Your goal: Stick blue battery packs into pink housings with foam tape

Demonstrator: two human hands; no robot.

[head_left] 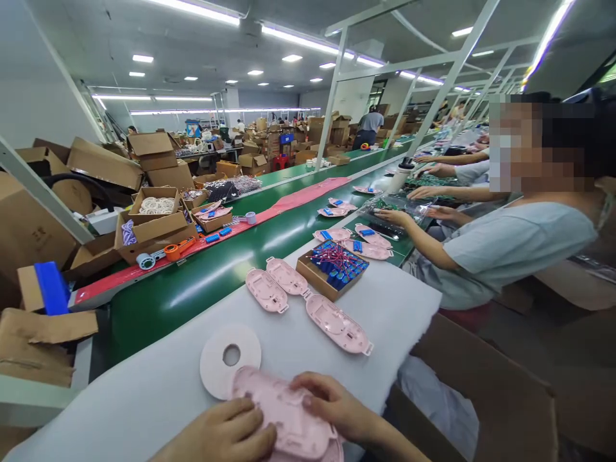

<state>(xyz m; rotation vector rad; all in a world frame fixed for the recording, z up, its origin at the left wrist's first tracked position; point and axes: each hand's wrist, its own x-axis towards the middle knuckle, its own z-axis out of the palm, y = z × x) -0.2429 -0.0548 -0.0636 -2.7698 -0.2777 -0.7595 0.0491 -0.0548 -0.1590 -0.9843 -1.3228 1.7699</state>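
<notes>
Head view shows your left hand point(226, 431) and your right hand point(332, 404) both resting on a pink plastic shell point(289, 417) at the near edge of the white work surface point(144, 391); the left lies flat along the shell's left side with its fingers together, while the right bends over the upper right edge, fingertips pressing on it, neither hand closed around it as far as the picture lets you tell. The shell overlaps a flat white disc with a centre hole point(230, 359), which lies just behind it. Judging by the layout, you are early in the piece in hand: the shell looks bare, with no blue part seated in it that can be seen. Three more pink shells point(308, 301) lie further up the surface, also apparently unfilled, and just beside them a cardboard tray of blue cells with red wires point(334, 266) looks well stocked. Farther along, near the co-worker's hand point(392, 217), several shells carrying blue parts point(370, 240) sit by the green conveyor belt point(216, 276), so finished-looking pieces exist downstream, while your own batch appears largely undone.
</notes>
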